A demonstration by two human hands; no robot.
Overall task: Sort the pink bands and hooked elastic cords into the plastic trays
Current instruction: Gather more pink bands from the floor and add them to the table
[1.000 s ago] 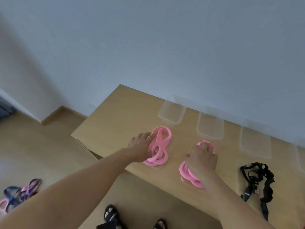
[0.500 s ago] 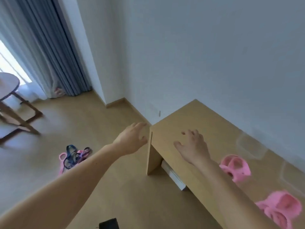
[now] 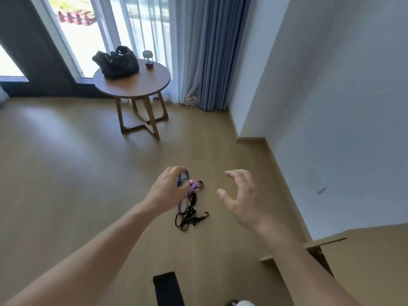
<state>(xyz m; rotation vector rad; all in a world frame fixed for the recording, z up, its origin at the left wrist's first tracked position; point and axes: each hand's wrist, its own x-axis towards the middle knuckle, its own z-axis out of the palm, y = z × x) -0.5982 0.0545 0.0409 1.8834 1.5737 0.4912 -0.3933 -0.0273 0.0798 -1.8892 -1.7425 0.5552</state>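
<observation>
While we look down at the wooden floor (image 3: 66, 151), a small heap of stretchy things lies on it, closer to the floor's right edge by the wall (image 3: 331, 107) than to the window side. At the near end of the heap is a tangle of black cords (image 3: 189, 217), and one hook (image 3: 206, 213) sticks out to the right. At the far end we see a purple band (image 3: 194, 187), a blue band (image 3: 183, 178) and a tiny bit of pink band (image 3: 191, 181) between them.

Our left hand (image 3: 167, 188) is right over the far end of the heap. Its fingers are curled at the blue band, but we cannot tell if they hold it or only touch it. Our right hand (image 3: 245, 199) is to the right of the heap and apart from it. Its fingers are spread and a little bent, and it holds nothing.

Far off by the window, a round table (image 3: 132, 87) stands on the floor. A black bag (image 3: 116, 62) sits near its left edge and a little jar (image 3: 148, 58) near its far edge. A blue-grey curtain (image 3: 205, 51) hangs beside it. The corner of a wooden desk (image 3: 364, 261) shows at the lower right.
</observation>
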